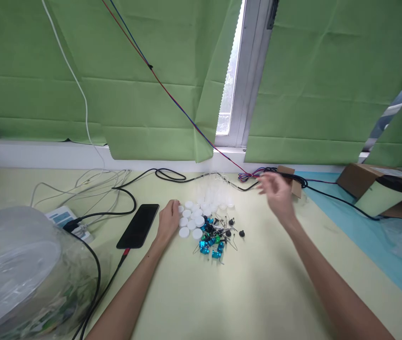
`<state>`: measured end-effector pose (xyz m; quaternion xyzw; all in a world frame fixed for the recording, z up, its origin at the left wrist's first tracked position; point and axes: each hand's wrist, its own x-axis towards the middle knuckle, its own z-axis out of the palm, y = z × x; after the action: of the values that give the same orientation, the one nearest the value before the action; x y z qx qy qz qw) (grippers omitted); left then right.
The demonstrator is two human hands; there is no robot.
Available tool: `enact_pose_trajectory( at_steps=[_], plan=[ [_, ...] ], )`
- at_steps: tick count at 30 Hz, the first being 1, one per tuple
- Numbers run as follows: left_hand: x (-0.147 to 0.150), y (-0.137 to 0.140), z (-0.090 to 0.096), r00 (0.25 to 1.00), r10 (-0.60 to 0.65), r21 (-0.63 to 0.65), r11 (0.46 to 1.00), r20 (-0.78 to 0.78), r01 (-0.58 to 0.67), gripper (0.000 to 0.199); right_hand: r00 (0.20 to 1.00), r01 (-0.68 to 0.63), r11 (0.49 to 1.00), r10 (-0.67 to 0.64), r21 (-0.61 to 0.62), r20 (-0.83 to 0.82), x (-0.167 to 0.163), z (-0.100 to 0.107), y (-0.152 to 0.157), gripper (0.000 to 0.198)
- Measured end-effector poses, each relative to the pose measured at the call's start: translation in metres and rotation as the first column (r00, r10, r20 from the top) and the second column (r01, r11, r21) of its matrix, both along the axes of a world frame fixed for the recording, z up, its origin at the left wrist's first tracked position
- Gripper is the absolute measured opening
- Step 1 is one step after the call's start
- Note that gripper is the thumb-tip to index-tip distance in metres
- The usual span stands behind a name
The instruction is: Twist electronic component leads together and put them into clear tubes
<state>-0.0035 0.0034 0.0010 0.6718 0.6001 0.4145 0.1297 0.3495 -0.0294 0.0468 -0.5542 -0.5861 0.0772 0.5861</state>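
My left hand [168,218] rests on the table with its fingers curled in, beside a group of white round caps [191,224]. Whatever its fingers may hold is hidden. Raised above the table on the right, my right hand [277,194] has loosely bent fingers that are apart and slightly blurred; I see nothing in it. Between the hands lies a pile of small blue metallic parts [205,246] with thin wire pieces, mixed with small black knob-like pieces [242,233]. Behind the caps are faint, clear containers [215,194], hard to make out.
A black phone [138,225] with a cable lies left of my left hand. At the near left stands a big clear plastic container [38,278]. Black cable [170,175] runs along the back. A cardboard box [374,189] stands at the right, on a blue surface [335,198].
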Motion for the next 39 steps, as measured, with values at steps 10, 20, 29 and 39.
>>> enact_pose_trajectory(
  at_steps=[10,20,29,39],
  plan=[
    [-0.008,0.004,-0.002,0.995,-0.076,0.000,0.997,-0.068,0.076,0.031,0.940,0.130,0.959,-0.038,-0.252,0.340,-0.023,-0.085,0.004,0.034],
    [-0.007,0.002,-0.001,0.992,-0.079,-0.006,0.997,-0.098,0.078,0.033,0.898,0.086,0.949,0.058,-0.303,0.436,-0.020,-0.092,0.007,0.039],
    [-0.005,0.001,-0.001,0.992,-0.075,-0.014,0.997,-0.104,0.074,0.031,0.889,0.099,0.943,0.060,-0.317,0.455,-0.019,-0.090,0.006,0.040],
    [-0.005,0.003,-0.004,0.991,-0.066,0.003,0.998,-0.115,0.067,0.029,0.892,0.104,0.948,0.045,-0.302,0.450,-0.020,-0.087,0.004,0.039]
  ],
)
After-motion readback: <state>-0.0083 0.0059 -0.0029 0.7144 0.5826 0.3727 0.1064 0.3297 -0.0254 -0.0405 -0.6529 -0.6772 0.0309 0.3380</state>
